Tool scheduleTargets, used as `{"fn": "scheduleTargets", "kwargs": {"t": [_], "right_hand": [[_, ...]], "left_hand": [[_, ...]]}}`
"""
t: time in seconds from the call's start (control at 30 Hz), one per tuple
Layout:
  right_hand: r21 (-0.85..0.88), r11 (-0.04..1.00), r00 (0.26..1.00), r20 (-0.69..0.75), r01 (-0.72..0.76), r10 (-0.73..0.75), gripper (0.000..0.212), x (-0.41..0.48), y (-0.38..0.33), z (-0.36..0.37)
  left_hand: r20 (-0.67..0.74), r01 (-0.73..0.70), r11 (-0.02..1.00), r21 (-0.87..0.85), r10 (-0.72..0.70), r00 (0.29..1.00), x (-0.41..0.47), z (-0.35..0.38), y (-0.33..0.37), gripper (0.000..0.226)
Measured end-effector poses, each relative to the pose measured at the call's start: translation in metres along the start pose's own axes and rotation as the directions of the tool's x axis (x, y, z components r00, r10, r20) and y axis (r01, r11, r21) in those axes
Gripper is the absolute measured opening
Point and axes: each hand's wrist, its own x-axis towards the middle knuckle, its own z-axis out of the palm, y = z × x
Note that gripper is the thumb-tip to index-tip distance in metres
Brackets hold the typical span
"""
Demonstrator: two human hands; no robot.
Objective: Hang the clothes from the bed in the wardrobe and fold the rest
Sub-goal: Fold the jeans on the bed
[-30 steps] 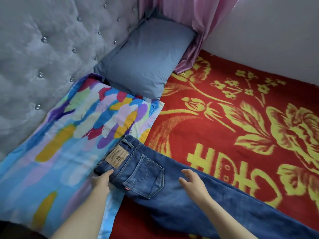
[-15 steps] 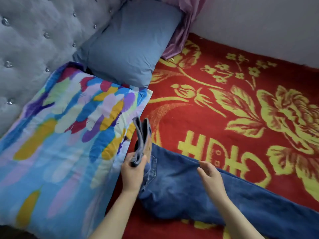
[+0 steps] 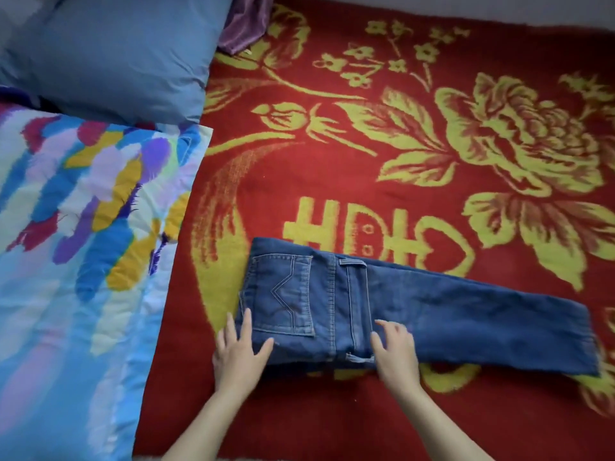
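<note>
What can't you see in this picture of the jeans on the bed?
Head view only:
- Jeans: lower layer, covered by the folded-over top.
- Purple cloth: cut off by the top edge.
- Blue pillow: cut off at the top-left corner.
- Wardrobe: outside the frame.

The only writing in view is a large yellow Chinese character [image 3: 356, 224] woven into the red blanket [image 3: 299, 174]. It looks like the double-happiness sign 囍, seen upside down from here, and its near part is hidden under the jeans [image 3: 466, 317]. The back pocket [image 3: 283, 294] of the jeans carries only decorative stitching, with no readable label or brand.
</note>
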Motion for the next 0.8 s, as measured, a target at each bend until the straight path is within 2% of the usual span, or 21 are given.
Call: {"fn": "scheduleTargets", "kwargs": {"t": [0.03,0.1,0.17,0.23,0.3,0.37,0.43,0.5,0.53,0.57,0.63,0.67,0.7,0.77,0.8], "right_hand": [[-0.125,0.983,0.991,0.028,0.134,-0.131,0.039,-0.002,-0.007,0.011],[-0.262,0.886,0.922,0.051,0.382,-0.383,0.052,-0.004,-0.019,0.03],[-0.36,0.78,0.855,0.128,0.512,-0.502,0.061,-0.003,-0.025,0.048],[-0.408,0.726,0.833,0.289,0.553,-0.472,0.067,0.003,-0.017,0.061],[-0.384,0.718,0.795,0.459,0.58,-0.397,0.07,0.014,0.005,0.076],[-0.365,0.724,0.778,0.505,0.586,-0.374,0.076,0.022,0.019,0.082],[-0.36,0.722,0.774,0.503,0.591,-0.384,0.087,0.023,0.025,0.082],[-0.338,0.762,0.795,0.489,0.553,-0.36,0.097,0.021,0.026,0.08],[-0.314,0.795,0.813,0.467,0.52,-0.347,0.1,0.018,0.028,0.08],[-0.27,0.838,0.837,0.432,0.475,-0.335,0.102,0.015,0.03,0.079],[-0.113,0.94,0.903,0.335,0.323,-0.27,0.104,0.007,0.033,0.073],[0.033,0.975,0.934,0.28,0.221,-0.221,0.104,0.004,0.034,0.07],[0.222,0.968,0.955,0.243,0.117,-0.171,0.102,0.001,0.036,0.066],[0.551,0.834,0.973,0.207,-0.031,-0.101,0.085,-0.002,0.045,0.051],[0.651,0.753,0.975,0.214,-0.099,-0.057,0.07,-0.003,0.051,0.044]], "left_hand": [[0.027,0.045,0.999,-0.027,-0.045,0.999,0.01,0.004,-0.005,0.078],[0.095,0.08,0.995,-0.063,-0.074,0.993,0.027,0.017,-0.014,0.083],[0.116,0.092,0.992,-0.083,-0.082,0.99,0.035,0.029,-0.018,0.085],[0.079,0.086,0.994,-0.069,-0.081,0.994,0.037,0.037,-0.02,0.089],[0.031,0.09,0.971,-0.223,-0.085,0.996,0.04,0.038,-0.022,0.1],[0.02,0.121,0.842,-0.525,-0.13,0.991,0.047,0.031,-0.024,0.102],[0.114,0.236,0.608,-0.758,-0.234,0.966,0.05,0.017,-0.029,0.084],[0.329,0.382,0.318,-0.868,-0.207,0.921,0.044,0.002,-0.027,0.052],[0.411,0.437,0.22,-0.872,-0.158,0.898,0.038,-0.005,-0.021,0.041],[0.439,0.454,0.188,-0.871,-0.116,0.891,0.033,-0.012,-0.009,0.034],[0.373,0.37,0.21,-0.905,-0.027,0.928,0.022,-0.026,0.022,0.032],[0.293,0.273,0.238,-0.932,0.053,0.955,0.017,-0.036,0.042,0.038],[0.218,0.168,0.286,-0.943,0.152,0.964,0.008,-0.045,0.066,0.046],[0.13,-0.02,0.383,-0.924,0.36,0.924,-0.018,-0.058,0.122,0.062],[0.115,-0.088,0.402,-0.911,0.454,0.884,-0.032,-0.058,0.151,0.066]]}}
